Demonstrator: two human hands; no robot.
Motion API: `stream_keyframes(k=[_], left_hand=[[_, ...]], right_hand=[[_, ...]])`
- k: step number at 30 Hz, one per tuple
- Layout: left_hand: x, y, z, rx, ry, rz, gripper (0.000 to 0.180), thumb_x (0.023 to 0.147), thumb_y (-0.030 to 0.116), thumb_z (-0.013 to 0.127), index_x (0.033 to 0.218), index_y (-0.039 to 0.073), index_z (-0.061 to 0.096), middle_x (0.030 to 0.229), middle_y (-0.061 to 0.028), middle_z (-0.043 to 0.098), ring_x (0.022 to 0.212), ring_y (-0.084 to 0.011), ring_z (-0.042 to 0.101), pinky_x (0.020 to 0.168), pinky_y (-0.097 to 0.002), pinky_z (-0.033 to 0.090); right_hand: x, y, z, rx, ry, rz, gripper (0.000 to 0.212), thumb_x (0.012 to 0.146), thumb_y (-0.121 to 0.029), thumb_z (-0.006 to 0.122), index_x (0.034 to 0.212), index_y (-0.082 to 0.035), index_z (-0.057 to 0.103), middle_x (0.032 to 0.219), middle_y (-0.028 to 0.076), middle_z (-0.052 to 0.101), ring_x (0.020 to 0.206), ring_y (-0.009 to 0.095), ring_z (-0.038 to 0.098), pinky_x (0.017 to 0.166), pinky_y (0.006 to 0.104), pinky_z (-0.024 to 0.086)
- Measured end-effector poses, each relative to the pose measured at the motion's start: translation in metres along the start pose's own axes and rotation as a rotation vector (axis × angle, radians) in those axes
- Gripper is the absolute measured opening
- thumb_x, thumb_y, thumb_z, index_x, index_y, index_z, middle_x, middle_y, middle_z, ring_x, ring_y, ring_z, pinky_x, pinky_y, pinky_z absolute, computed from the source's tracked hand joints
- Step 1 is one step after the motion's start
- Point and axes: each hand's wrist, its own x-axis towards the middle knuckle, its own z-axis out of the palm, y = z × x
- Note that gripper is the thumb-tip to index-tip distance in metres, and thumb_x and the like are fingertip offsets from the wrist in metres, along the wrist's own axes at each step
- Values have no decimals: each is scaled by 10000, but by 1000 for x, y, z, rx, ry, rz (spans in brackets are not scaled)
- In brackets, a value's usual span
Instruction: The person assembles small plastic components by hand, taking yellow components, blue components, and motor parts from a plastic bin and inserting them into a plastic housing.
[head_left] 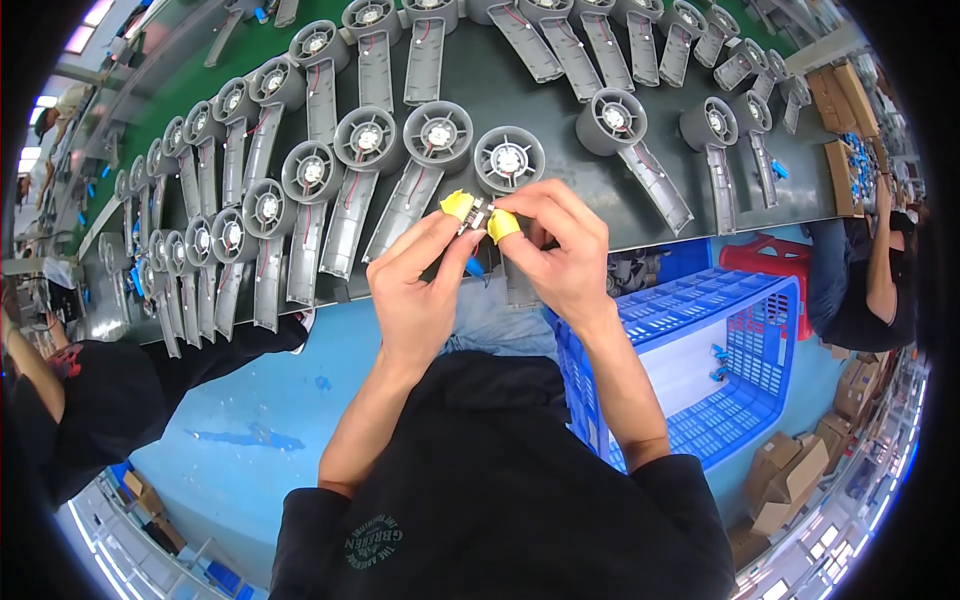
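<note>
My left hand [415, 290] and my right hand [565, 255] meet at the table's near edge, both closed in a pinch. Between their fingertips is a small dark and silver part [478, 214], too small to identify surely. Yellow wrapping [457, 205] covers a left fingertip, and a second yellow wrapping [503, 226] covers a right one. A small blue piece [475, 267] shows just below the left fingers. Right behind my hands stands a grey round fan housing [509, 160] with a white hub; its handle is mostly hidden under them.
Rows of grey fan housings with open handles [405, 210] and thin wires cover the dark green table [540, 120]. A blue plastic crate [690, 300] stands by my right arm, with a red stool [770, 260] behind it. People sit at left and right; cardboard boxes [790, 475] lie lower right.
</note>
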Motion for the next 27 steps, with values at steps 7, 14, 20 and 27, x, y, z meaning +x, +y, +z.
stream_keyframes(k=[7,14,20,27], left_hand=[[1,2,2,50,-39,21,221,837,-49,730,1056,-67,705,991,-141,710,766,-158,676,674,-265,533],[2,-2,3,96,-50,114,197,843,-70,705,1040,-64,701,998,-144,696,765,-190,678,678,-280,535],[8,-1,1,178,-95,237,189,845,-67,706,1033,-60,700,982,-143,691,741,-193,662,644,-284,520],[8,-3,-2,135,-104,157,183,845,-52,711,1027,-52,697,945,-134,682,713,-195,644,627,-283,507]], right_hand=[[0,2,1,-3,8,10,224,764,46,689,983,9,713,939,47,651,593,56,528,523,202,426],[0,0,-1,-21,19,37,222,769,48,688,985,6,715,934,55,657,611,68,548,540,209,445],[5,6,-9,-141,-54,-96,219,764,33,719,982,5,720,934,60,663,606,67,548,527,214,435],[4,5,-6,13,-1,-14,201,736,57,731,927,21,682,915,57,646,600,59,537,519,207,426]])
